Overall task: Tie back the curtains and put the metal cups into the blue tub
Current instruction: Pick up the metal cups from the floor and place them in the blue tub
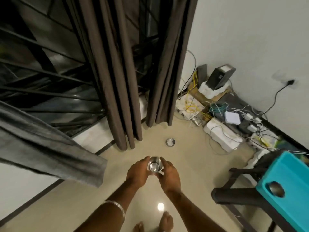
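Note:
Both hands hold a shiny metal cup (154, 165) above the beige floor. My left hand (137, 172) curls round its left side and my right hand (169, 175) curls round its right side. A second metal cup (170, 142) stands on the floor further ahead, near the curtains. The blue tub (287, 180) sits at the right edge with another metal cup (275, 189) inside it. Brown curtains (117, 81) hang in front of the window, and a grey curtain (50, 144) hangs at the left.
The tub rests on a dark chair frame (234, 196). Along the right wall lie tangled cables, white boxes and adapters (234, 118). A dark window grille (41, 72) is behind the curtains. My bare feet (160, 221) stand on the glossy floor.

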